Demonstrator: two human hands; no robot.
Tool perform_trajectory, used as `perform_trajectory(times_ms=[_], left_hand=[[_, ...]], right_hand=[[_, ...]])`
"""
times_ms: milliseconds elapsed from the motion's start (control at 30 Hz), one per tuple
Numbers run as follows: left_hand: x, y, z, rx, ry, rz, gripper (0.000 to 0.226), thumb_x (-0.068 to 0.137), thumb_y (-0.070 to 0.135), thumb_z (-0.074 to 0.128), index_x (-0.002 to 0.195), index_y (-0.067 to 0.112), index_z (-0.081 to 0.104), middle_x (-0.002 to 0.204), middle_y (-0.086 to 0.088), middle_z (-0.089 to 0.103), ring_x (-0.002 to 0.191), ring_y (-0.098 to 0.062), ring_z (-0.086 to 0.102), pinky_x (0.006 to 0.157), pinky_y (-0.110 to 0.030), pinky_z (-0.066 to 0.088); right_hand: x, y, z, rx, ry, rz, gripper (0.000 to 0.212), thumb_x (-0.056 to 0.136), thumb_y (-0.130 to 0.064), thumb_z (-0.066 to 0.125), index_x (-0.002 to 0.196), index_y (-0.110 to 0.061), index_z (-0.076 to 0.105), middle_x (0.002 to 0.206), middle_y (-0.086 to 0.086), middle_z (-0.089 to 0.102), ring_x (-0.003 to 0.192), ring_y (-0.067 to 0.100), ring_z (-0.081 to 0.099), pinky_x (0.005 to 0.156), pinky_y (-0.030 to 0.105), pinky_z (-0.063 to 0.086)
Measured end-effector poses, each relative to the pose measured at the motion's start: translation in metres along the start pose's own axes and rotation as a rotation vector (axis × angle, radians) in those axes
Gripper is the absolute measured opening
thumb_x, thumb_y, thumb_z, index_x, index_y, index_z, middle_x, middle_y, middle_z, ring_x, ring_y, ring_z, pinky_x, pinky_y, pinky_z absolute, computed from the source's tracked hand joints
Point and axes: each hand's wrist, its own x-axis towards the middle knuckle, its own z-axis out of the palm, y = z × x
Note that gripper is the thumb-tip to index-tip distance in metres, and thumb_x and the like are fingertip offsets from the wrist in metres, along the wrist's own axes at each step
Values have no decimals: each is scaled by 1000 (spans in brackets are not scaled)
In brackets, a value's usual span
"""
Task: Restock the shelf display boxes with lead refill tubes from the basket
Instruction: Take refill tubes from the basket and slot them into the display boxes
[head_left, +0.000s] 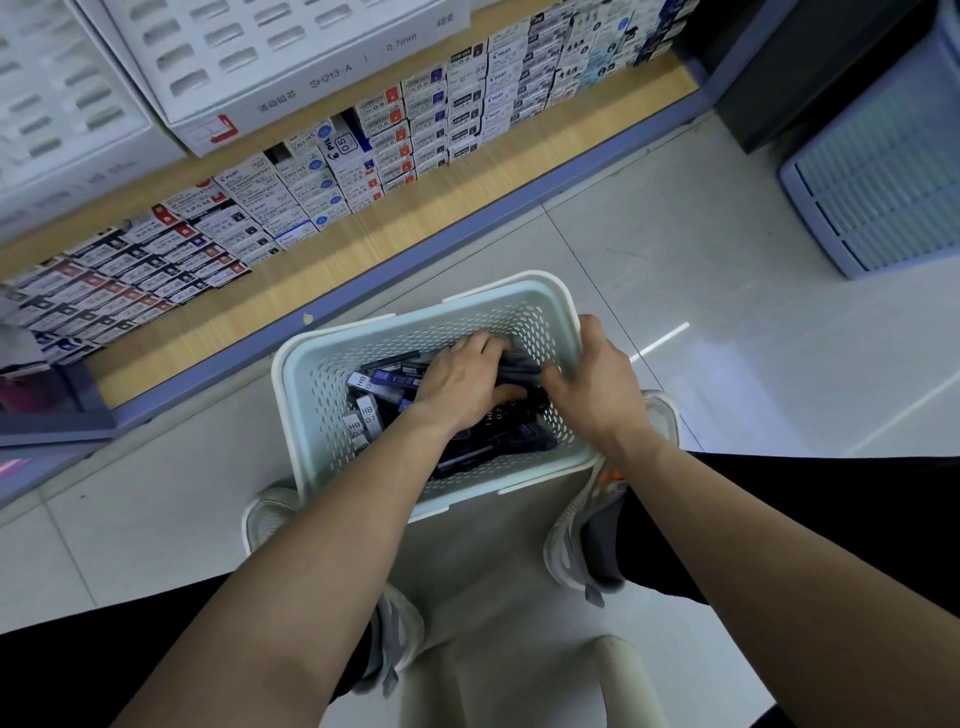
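Head view: left hand (462, 382) and right hand (597, 384) curl round a bunch of lead refill tubes (519, 362) in the basket (322, 379), likely gathering one handful for the shelf.

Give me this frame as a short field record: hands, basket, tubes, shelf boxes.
left hand: in basket, fingers curled over a bundle of lead refill tubes
right hand: in basket, grips the same bundle's other end
basket: pale, perforated, between the shoes
loose tubes: lying in basket, HB labels showing
display boxes: white, on shelf, upper left; slot contents unclear
task state: bundle not yet lifted out
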Motion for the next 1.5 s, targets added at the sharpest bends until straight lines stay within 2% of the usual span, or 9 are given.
perform_trajectory(times_ms=[167, 333, 667, 900, 1000, 1167, 1300, 1367, 1500], left_hand=[[5, 0, -11, -107, -106, -8, 71, 85, 61, 67, 144, 31, 42, 143, 1, 48, 130, -24, 48, 103, -39, 40], [1, -1, -6, -266, -128, -115, 77, 83, 57, 72, 145, 24, 42, 143, -3, 53, 128, -24, 52, 103, -37, 44], [-3, -1, -12, -464, -179, -178, 60, 86, 40, 76, 137, 33, 44, 138, 1, 56, 122, -20, 55, 100, -35, 45], [-11, -1, -20, -569, -175, -258, 50, 88, 42, 73, 126, 23, 47, 112, 2, 64, 101, -18, 61, 86, -33, 49], [-18, 0, -27, -654, -128, -302, 60, 87, 43, 73, 134, 17, 46, 120, 0, 63, 107, -19, 60, 93, -34, 47], [-39, 4, -41, -857, -20, -353, 35, 90, 30, 74, 119, 23, 54, 107, 6, 67, 100, -16, 65, 93, -34, 49], [-59, 11, -54, -1037, 51, -415, 21, 89, 28, 75, 104, 24, 59, 97, 0, 71, 90, -23, 71, 89, -47, 57], [-69, 17, -66, -1148, 92, -438, 23, 89, 25, 75, 105, 18, 60, 91, -3, 70, 82, -27, 70, 84, -52, 59], [-92, 37, -105, -1243, 185, -385, 11, 93, 16, 70, 96, 14, 60, 78, -6, 64, 70, -23, 64, 66, -37, 59]], right_hand=[[1, 2, 1, 0, -8, -8, 28, 89, -23, 59, 106, -25, 37, 86, 5, 57, 75, 27, 55, 62, 33, 40], [2, 3, 1, -12, -10, -11, 29, 89, -25, 59, 103, -28, 33, 83, 3, 55, 71, 25, 53, 60, 31, 37], [0, 0, -1, -25, -15, -4, 29, 90, -25, 60, 107, -25, 36, 85, 3, 56, 69, 18, 55, 58, 34, 44], [-1, -2, -3, -31, -21, 20, 34, 90, -28, 61, 116, -20, 40, 92, 7, 60, 76, 27, 60, 65, 43, 55], [-1, -4, -5, -33, -42, 38, 37, 90, -28, 60, 119, -20, 40, 93, 8, 61, 75, 28, 62, 66, 46, 58], [-3, -4, -8, -98, -75, 53, 54, 90, -35, 61, 135, -17, 38, 118, 11, 55, 100, 33, 59, 85, 48, 54], [-14, -16, -17, -153, 132, -46, 63, 88, -32, 61, 143, -10, 39, 135, 13, 48, 124, 33, 43, 103, 44, 39], [-21, -28, -22, -156, 186, -141, 55, 87, -29, 60, 137, -10, 46, 127, 11, 53, 117, 32, 47, 98, 42, 40], [-44, -62, -35, 80, -93, -153, 31, 92, -22, 59, 123, -20, 53, 93, -7, 66, 80, 6, 62, 77, 23, 50]])
